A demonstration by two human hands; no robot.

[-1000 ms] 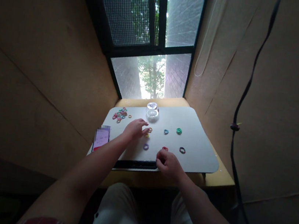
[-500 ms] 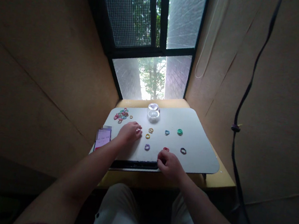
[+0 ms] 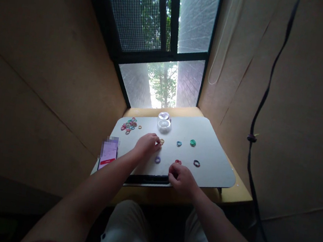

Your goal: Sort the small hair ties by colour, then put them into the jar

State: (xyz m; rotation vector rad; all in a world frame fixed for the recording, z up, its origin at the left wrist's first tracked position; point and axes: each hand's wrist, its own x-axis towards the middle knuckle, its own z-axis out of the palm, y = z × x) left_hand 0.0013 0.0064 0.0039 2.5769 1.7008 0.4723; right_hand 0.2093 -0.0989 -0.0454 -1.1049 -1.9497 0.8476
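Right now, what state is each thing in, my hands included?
Left hand, fingers at the yellow rings
Right hand, curled near the red ring
Mixed-color rings, loosely heaped
Green rings, bunched together
Phone, screen lit
Clear container, open or closed, can't tell
Hanging cord, knotted

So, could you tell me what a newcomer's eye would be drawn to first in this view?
Probably the bright window, glowing behind the far edge of the white board. Next might come the small coloured rings: a mixed pile at the board's far left, with others spread across its middle and right. The left hand reaches in beside the tan ring.
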